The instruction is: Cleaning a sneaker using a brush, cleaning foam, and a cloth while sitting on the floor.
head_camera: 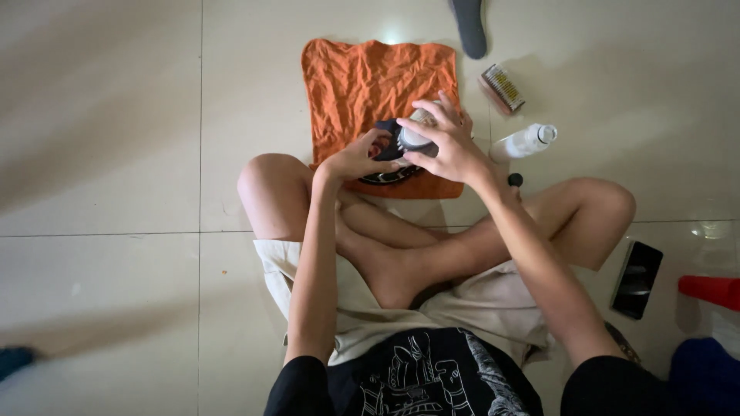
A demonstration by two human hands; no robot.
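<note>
We sit cross-legged on the pale tiled floor (100, 154), and the crumpled orange cloth (362, 77) spread in front of our knees is the mark we place everything by. Over the near edge of that cloth our left hand (356, 156) is curled around a dark shoe (389, 150), gripping its near side, while our right hand (447, 142) is closed over a small pale object (416, 131) pressed to the top of the shoe (what it is we cannot tell, as the fingers cover most of it). The shoe itself sits low over the cloth's near edge, between the two hands. To the right of the cloth lies a white plastic bottle (524, 142) on its side, with a small black cap (515, 179) just nearer us. Beyond the bottle, off the cloth's right edge, rests a wooden brush with pale bristles (502, 87). At the cloth's far right corner lies a dark grey insole (470, 27). Well to the right, a black phone (637, 279) lies flat
</note>
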